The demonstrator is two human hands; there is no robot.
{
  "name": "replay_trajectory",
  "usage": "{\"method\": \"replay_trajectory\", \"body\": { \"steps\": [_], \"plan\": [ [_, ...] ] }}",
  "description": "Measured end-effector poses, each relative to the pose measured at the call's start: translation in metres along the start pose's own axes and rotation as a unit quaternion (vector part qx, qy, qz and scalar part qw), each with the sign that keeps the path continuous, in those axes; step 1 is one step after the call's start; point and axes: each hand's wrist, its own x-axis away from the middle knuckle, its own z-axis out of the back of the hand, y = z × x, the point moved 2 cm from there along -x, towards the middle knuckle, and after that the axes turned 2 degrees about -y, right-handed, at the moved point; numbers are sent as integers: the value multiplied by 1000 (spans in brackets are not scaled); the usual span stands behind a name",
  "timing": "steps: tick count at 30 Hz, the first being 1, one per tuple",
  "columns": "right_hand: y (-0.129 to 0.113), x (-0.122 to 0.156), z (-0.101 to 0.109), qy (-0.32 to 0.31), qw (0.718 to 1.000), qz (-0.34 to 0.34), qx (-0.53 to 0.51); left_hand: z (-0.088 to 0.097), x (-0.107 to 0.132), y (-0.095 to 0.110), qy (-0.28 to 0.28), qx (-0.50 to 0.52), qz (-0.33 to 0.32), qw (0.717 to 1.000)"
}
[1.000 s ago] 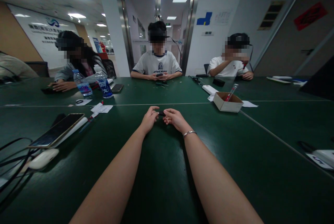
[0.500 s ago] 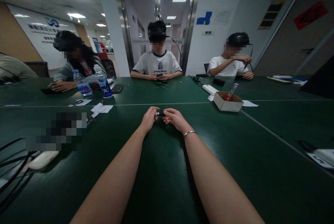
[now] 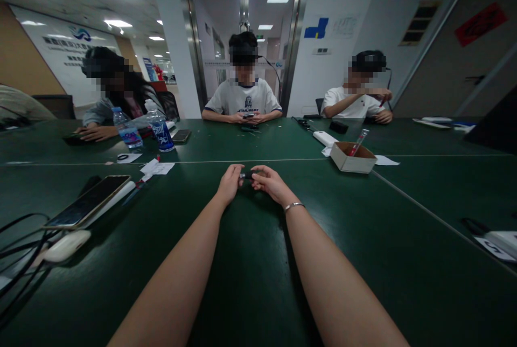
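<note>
Both my arms stretch forward over the dark green table [image 3: 250,282]. My left hand [image 3: 229,182] and my right hand [image 3: 271,182] meet just above the table's middle seam. Their fingertips pinch the two ends of a small dark object [image 3: 247,175] with a light tip on its left end. The fingers of each hand are curled closed on it. A thin bracelet [image 3: 293,206] circles my right wrist. The object is too small to name more exactly.
A phone [image 3: 86,201], a white device [image 3: 67,245] and black cables [image 3: 20,250] lie at the left. Two water bottles [image 3: 161,130] and paper slips stand beyond. A cardboard box [image 3: 352,157] with a red pen sits at the right. Three people sit across.
My hands have shifted very slightly away from me while still pinching the small object. The person at the far right has lowered a hand a little.
</note>
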Motion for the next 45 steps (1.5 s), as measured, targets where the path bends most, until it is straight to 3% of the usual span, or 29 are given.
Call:
{"method": "replay_trajectory", "body": {
  "steps": [18, 34, 45],
  "plan": [
    [-1, 0, 1, 3, 1000, 1, 0, -1, -2, -2, -24, 3, 1, 1000],
    [-3, 1, -1, -1, 1000, 0, -2, 1, -1, -1, 2, -12, -14, 1000],
    [-4, 5, -1, -17, 1000, 9, 16, -1, -1, -1, -37, -8, -33, 999]
  ]
}}
